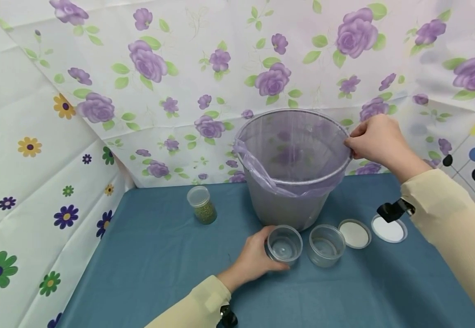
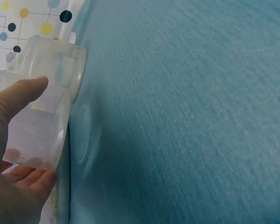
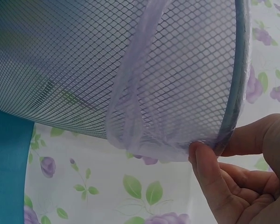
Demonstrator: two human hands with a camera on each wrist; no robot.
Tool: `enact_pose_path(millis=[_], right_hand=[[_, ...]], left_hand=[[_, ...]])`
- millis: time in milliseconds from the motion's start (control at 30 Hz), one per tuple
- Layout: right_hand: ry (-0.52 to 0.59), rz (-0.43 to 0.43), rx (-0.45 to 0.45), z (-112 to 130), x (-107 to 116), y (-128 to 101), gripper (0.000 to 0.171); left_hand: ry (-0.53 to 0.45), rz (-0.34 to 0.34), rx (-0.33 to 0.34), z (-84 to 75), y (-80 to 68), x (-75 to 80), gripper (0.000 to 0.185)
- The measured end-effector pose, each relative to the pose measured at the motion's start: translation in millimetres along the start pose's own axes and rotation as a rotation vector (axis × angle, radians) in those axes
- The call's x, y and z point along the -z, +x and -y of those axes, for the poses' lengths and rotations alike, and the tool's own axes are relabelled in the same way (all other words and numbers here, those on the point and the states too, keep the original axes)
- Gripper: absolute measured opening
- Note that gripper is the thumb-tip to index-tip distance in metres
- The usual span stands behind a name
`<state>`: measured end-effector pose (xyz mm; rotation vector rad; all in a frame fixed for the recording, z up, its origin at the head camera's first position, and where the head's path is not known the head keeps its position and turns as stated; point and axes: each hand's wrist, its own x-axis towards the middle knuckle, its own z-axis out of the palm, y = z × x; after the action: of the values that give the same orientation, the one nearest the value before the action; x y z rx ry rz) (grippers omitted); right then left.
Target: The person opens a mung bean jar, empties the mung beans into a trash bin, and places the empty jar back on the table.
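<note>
A mesh wastebasket (image 1: 282,208) stands at the back, lined with a thin purple plastic bag (image 1: 295,187) folded over its rim. At the basket's right side my right hand (image 1: 379,140) pinches the lined rim (image 3: 224,135) between thumb and fingers. In front of the basket, my left hand (image 1: 255,255) holds a clear plastic jar (image 1: 285,246) without a lid, thumb on one side and fingers on the other. Beside it, to the right, is a second clear jar (image 1: 327,247), also uncovered. The left wrist view shows the held jar (image 2: 37,126) close over the blue cloth.
Two round lids (image 1: 354,234) lie on the blue tablecloth (image 1: 155,269) to the right of the jars. A lidded jar of small green beans (image 1: 204,212) stands left of the basket. A flowered sheet (image 1: 204,77) hangs behind.
</note>
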<state>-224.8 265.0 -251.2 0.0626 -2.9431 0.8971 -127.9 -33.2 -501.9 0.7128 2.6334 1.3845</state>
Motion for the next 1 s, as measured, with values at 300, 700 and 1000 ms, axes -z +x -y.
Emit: enact_pose_path(millis=[300,700,1000], right_hand=[[0.019,0.008,-0.002,-2.1,-0.4,-2.6,0.035],[0.072,0.01,-0.014,-8.3,-4.5,-7.5,0.06],[0.114,-0.001,-0.023,-14.3,-8.5,-17.8,0.08]], left_hand=[[-0.009,0.018,0.066,3.4,4.0,-6.8,0.093],[0.012,0.036,0.098,7.3,3.6,-8.9,0.099],[0.017,0.051,0.131,8.1,4.5,-10.3,0.101]])
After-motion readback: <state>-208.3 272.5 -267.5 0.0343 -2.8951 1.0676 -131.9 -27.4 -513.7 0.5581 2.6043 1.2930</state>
